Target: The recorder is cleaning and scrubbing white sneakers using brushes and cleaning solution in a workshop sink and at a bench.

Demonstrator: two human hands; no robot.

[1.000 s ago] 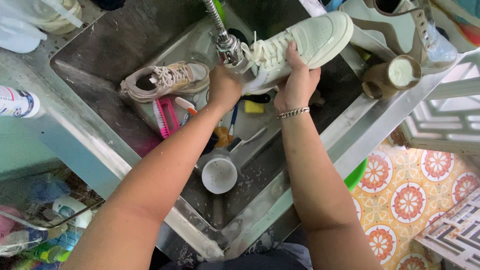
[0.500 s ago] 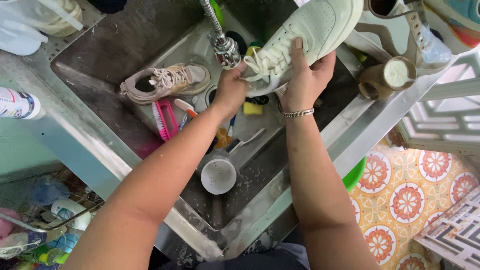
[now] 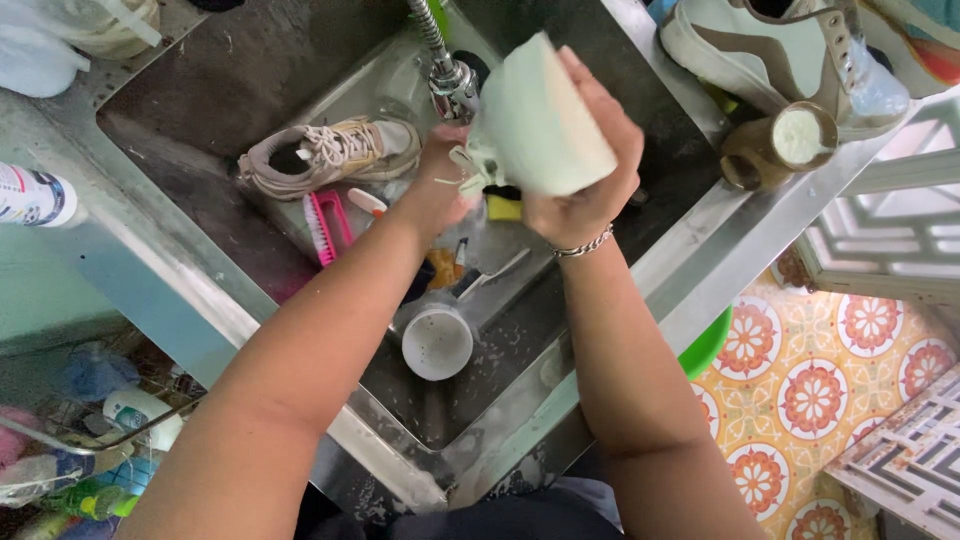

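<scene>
We hold a pale mint-green canvas sneaker (image 3: 535, 125) over the stainless steel sink (image 3: 200, 110), just under the ribbed metal faucet (image 3: 447, 70), likely so it drains into the basin. Our right hand (image 3: 590, 190) is clamped around its sole while our left hand (image 3: 440, 175) grips the laced end. On the worktop's far left lies a white cylindrical bottle with a blue-and-red label (image 3: 35, 195); a beige laced sneaker (image 3: 330, 155) and pink scrubbing brush (image 3: 325, 225) rest in the sink.

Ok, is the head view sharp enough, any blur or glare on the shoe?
Head view: even daylight, no harsh glare; the pale green shoe is slightly motion-blurred in the right hand; the left hand by its laces looks sharper; the sink shows only dull sheen; edges bend a little.
</scene>
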